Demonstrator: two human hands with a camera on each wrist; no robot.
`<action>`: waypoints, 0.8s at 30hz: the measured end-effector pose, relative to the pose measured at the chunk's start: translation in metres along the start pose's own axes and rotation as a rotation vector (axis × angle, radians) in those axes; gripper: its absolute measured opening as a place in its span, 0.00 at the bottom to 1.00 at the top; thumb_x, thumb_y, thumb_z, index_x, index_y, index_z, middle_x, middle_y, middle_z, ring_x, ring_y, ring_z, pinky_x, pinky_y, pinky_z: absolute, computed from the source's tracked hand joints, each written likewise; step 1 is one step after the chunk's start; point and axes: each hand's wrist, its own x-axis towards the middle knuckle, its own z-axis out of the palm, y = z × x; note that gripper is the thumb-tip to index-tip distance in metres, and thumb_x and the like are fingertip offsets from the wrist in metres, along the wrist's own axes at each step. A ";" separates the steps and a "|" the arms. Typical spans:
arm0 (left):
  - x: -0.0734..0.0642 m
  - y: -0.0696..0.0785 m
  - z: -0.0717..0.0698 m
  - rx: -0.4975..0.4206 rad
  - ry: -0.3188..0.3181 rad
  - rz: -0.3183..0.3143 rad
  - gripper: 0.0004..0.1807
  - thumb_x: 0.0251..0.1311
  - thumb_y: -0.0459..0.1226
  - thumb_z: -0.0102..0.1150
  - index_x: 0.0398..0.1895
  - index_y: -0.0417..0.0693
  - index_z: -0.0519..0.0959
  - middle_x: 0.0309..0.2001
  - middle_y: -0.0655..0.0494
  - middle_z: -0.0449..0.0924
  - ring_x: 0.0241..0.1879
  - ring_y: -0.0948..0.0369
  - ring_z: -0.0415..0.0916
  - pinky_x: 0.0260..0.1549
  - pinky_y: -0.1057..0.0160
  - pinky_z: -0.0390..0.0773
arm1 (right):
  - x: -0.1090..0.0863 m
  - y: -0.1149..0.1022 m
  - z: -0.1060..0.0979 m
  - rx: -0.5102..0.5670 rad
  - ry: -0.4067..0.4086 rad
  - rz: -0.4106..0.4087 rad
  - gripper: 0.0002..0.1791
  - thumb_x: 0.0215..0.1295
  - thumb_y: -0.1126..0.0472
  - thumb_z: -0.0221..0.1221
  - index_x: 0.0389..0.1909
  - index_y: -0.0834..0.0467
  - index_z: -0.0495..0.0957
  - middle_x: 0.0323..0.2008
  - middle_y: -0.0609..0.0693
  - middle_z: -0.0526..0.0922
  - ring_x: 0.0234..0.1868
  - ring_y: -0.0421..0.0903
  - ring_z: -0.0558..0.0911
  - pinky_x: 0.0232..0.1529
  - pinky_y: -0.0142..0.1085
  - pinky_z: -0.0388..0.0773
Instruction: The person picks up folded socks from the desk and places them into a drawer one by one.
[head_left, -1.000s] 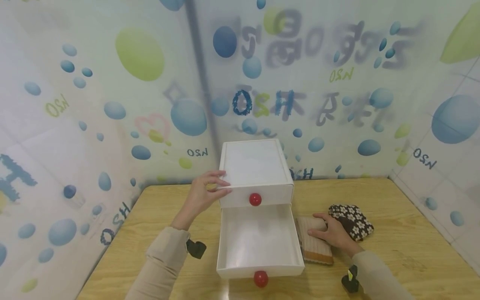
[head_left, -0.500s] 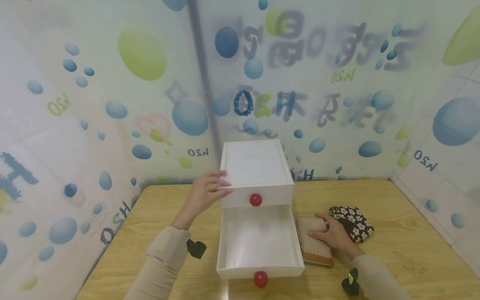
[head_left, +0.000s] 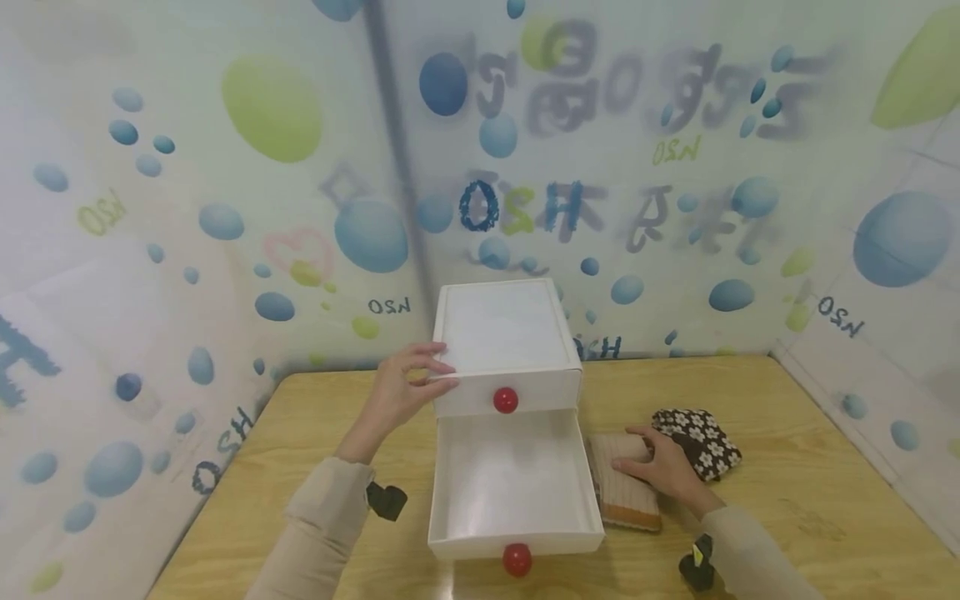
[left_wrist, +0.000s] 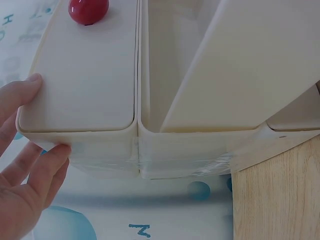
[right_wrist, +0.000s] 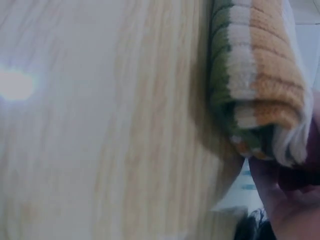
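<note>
A white two-drawer unit [head_left: 498, 325] with round red knobs stands in the middle of the head view. Its upper drawer [head_left: 472, 396] is in; the lower drawer [head_left: 517, 479] is pulled out with nothing inside. My left hand [head_left: 401, 387] holds the unit's upper left corner, thumb on the front edge and fingers around the side, as the left wrist view shows. To the right of the lower drawer lies a folded ribbed knit piece [head_left: 626, 492], beige with an orange band. My right hand [head_left: 667, 467] grips its right side; green and white stripes [right_wrist: 240, 75] show in the right wrist view.
A dark folded cloth with white flowers [head_left: 701, 442] lies just behind the right hand, partly covered by it. Everything rests on a wooden table [head_left: 810, 467]. A wall printed with blue and green dots [head_left: 630, 192] encloses its back and sides.
Both hands, the drawer unit and the knit piece keep their places on the table. Only the head view has shifted slightly.
</note>
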 end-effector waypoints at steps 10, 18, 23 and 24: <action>0.000 0.001 -0.001 -0.010 -0.003 -0.003 0.07 0.45 0.32 0.67 0.29 0.39 0.81 0.54 0.46 0.72 0.56 0.46 0.65 0.42 0.55 0.77 | -0.001 -0.007 -0.001 0.069 -0.064 0.011 0.36 0.53 0.46 0.62 0.57 0.63 0.65 0.57 0.68 0.64 0.54 0.68 0.66 0.49 0.58 0.69; 0.000 0.000 0.000 -0.002 -0.008 -0.014 0.06 0.46 0.32 0.66 0.29 0.40 0.81 0.55 0.47 0.71 0.57 0.47 0.64 0.43 0.54 0.76 | -0.007 -0.006 -0.002 0.121 -0.055 0.051 0.33 0.56 0.47 0.59 0.58 0.61 0.65 0.60 0.69 0.60 0.56 0.68 0.64 0.51 0.59 0.67; 0.000 0.000 0.000 -0.005 -0.003 -0.019 0.06 0.46 0.32 0.67 0.29 0.40 0.81 0.54 0.47 0.71 0.57 0.47 0.64 0.43 0.54 0.76 | -0.009 -0.005 -0.005 0.247 -0.072 0.028 0.29 0.59 0.53 0.59 0.57 0.63 0.64 0.60 0.69 0.59 0.56 0.68 0.64 0.49 0.52 0.73; 0.000 0.000 0.000 -0.005 -0.001 -0.022 0.06 0.46 0.32 0.67 0.29 0.40 0.81 0.54 0.47 0.72 0.57 0.47 0.65 0.43 0.54 0.76 | -0.009 -0.004 -0.006 0.282 -0.086 0.031 0.29 0.59 0.54 0.58 0.58 0.64 0.64 0.61 0.69 0.58 0.57 0.68 0.64 0.47 0.50 0.74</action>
